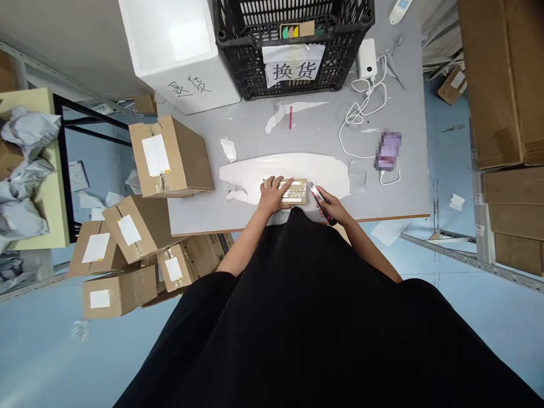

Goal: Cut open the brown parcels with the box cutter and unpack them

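Observation:
A small brown box (301, 192), wrapped in shiny tape over a white label, lies on a white sheet (293, 164) near the table's front edge. My left hand (272, 197) grips its left part, with fingers spread over the top. In my right hand (335, 208) is a red and black utility knife (322, 204), its blade pointing up and left. The blade's tip is close to the right end of the box; whether it touches cannot be made out.
On the grey table (255, 127) stand a carton (187, 153), a white bin (191, 85) and a black crate (293, 56). A phone (388, 151), white cable and scissors (395, 71) lie right. Several cartons (121, 289) are stacked at the left.

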Action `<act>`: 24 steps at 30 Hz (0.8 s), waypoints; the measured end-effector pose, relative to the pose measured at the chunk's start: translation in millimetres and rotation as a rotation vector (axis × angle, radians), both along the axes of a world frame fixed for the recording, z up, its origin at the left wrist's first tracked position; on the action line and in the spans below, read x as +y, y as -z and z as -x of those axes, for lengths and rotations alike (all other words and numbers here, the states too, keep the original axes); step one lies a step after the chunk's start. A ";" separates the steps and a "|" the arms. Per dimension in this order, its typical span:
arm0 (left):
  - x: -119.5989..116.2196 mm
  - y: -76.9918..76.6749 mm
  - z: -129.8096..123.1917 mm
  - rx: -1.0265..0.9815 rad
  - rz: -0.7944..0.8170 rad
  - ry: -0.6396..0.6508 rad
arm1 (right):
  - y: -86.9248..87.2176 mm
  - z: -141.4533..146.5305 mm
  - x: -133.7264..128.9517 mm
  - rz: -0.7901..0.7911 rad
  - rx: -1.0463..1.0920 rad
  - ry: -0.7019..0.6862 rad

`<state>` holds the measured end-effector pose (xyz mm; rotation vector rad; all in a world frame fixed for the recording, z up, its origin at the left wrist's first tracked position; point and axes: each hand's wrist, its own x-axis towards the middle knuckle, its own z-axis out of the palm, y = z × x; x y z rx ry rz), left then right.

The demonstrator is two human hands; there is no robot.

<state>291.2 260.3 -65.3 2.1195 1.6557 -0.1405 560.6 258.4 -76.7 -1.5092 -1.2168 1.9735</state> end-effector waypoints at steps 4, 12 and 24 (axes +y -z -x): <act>-0.8 3.1 -1.2 -0.022 -0.022 -0.018 | 2.1 -2.8 1.6 0.005 0.033 -0.003; -2.6 5.6 -2.1 -0.050 -0.020 -0.040 | 1.1 -2.9 2.6 0.046 0.059 0.005; -3.2 7.8 -4.7 -0.044 -0.033 -0.074 | 4.4 -6.6 1.2 0.065 0.080 -0.040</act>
